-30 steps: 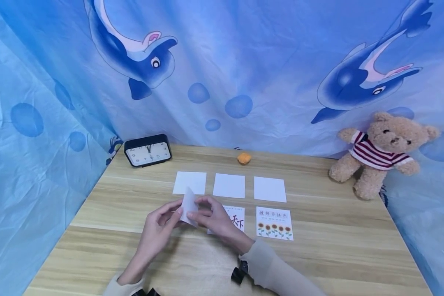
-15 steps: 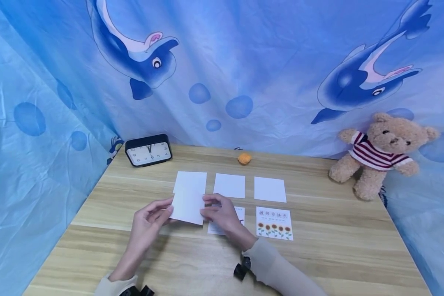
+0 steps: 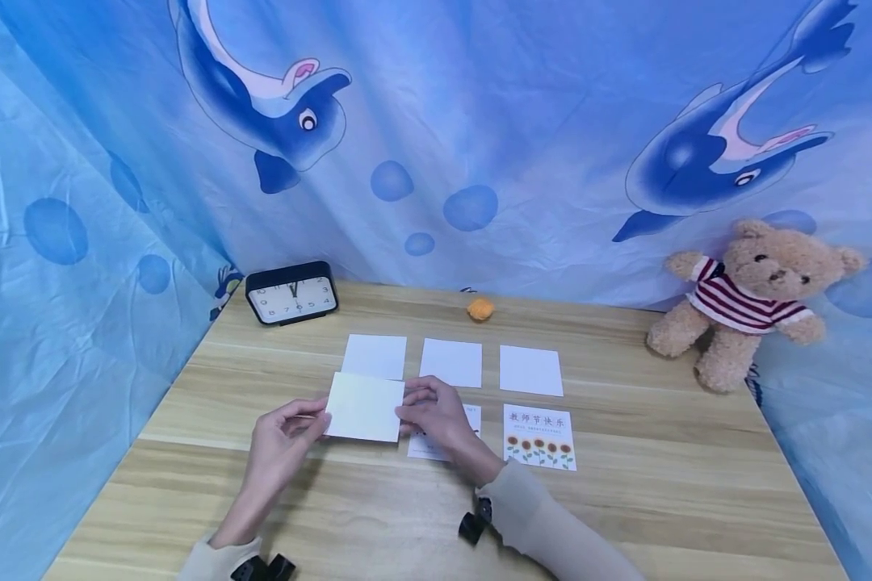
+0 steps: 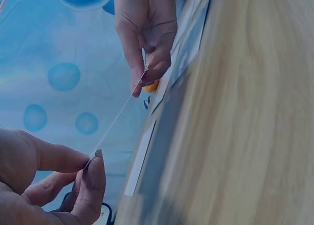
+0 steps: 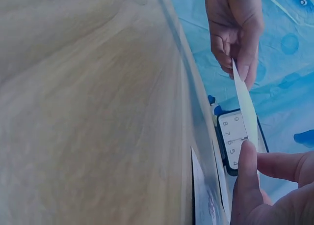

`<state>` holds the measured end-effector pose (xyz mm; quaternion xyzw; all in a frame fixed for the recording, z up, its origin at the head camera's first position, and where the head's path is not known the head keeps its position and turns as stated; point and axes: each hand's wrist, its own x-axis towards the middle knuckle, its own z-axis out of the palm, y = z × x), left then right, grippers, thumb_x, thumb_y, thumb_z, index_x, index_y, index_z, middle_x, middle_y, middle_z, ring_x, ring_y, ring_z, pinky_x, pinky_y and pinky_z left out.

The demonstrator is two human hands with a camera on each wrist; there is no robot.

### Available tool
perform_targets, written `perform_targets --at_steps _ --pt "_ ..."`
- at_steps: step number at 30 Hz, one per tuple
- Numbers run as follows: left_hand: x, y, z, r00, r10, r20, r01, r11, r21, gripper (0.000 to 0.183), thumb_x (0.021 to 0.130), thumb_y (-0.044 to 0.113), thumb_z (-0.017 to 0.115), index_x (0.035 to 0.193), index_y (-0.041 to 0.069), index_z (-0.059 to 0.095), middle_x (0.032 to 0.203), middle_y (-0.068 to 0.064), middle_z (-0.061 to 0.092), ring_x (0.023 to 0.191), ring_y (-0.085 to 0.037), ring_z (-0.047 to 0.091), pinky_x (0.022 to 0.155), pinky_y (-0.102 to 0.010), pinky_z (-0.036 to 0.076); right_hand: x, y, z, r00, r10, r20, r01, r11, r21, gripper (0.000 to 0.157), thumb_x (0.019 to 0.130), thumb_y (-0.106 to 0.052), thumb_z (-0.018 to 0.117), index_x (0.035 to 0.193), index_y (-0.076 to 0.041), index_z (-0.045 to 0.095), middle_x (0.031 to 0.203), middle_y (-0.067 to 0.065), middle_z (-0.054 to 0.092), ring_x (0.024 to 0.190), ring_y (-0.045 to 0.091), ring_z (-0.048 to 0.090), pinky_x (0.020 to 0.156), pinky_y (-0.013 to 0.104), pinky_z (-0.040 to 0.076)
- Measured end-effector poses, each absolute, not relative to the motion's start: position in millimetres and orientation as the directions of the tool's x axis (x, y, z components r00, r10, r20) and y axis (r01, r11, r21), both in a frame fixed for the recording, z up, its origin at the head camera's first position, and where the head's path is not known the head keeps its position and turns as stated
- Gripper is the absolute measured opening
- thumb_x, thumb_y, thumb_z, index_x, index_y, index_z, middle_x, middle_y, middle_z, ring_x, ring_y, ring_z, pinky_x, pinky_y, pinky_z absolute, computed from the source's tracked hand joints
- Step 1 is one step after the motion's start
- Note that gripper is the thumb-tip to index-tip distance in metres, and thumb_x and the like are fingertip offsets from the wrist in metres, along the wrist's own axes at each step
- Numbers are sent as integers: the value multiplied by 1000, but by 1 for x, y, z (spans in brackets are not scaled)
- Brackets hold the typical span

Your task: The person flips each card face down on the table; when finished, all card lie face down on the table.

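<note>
A white card (image 3: 364,407), its blank side toward the head view, is held above the table by both hands. My left hand (image 3: 282,440) pinches its left edge between thumb and fingers; my right hand (image 3: 442,415) pinches the right edge. In the left wrist view the held card (image 4: 117,117) appears edge-on, raised off the wood. Partly hidden beneath my right hand lies a printed card (image 3: 425,446). To its right is another card (image 3: 539,437) with sunflowers and Chinese writing. Behind them three blank white cards (image 3: 375,355), (image 3: 451,363), (image 3: 530,371) form a row.
A black-framed clock (image 3: 291,295) stands at the table's back left. An orange lump (image 3: 480,309) sits near the back edge. At the back right leans a teddy bear (image 3: 752,298) in a striped shirt. A blue dolphin-print curtain (image 3: 436,145) hangs behind the wooden table (image 3: 661,484).
The held card has turned from steeply angled to face the head view, then from its tall to its wide orientation. My left hand has moved left, away from the right one.
</note>
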<state>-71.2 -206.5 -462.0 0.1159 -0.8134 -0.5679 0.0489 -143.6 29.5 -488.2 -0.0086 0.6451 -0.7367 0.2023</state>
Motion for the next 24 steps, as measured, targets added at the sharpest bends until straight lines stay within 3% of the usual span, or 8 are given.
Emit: perform_targets --at_steps 4,12,17,24 --pt "-72 -210 -464 -966 -248 -76 -175 410 895 27 94 10 77 119 0 74 120 -19 76 88 2 71 80 -9 56 -144 26 -491 -918 -301 -258 287 -54 -957 43 89 10 72 129 6 59 97 7 64 79 13 67 72 33 68" --pt "-73 -211 -467 -963 -256 -83 -207 511 834 31 92 10 78 122 2 74 109 -16 78 94 -16 75 75 -11 56 -144 21 -492 -926 -278 -255 276 -36 -961 45 86 13 72 128 5 57 100 17 65 79 15 67 70 37 68" --pt "-75 -213 -470 -965 -250 -74 -203 545 813 33 92 9 78 123 0 73 106 -16 77 94 -21 76 74 -11 56 -144 18 -492 -930 -262 -258 271 -17 -962 41 86 12 73 124 5 59 96 12 65 76 14 65 68 37 68" --pt "-77 -215 -474 -968 -231 -102 -217 555 803 33 92 7 77 123 -2 73 104 -16 77 91 -19 76 72 -12 55 -143 17 -491 -935 -266 -236 218 97 -971 46 83 10 76 126 4 62 97 16 70 65 13 67 62 33 66"
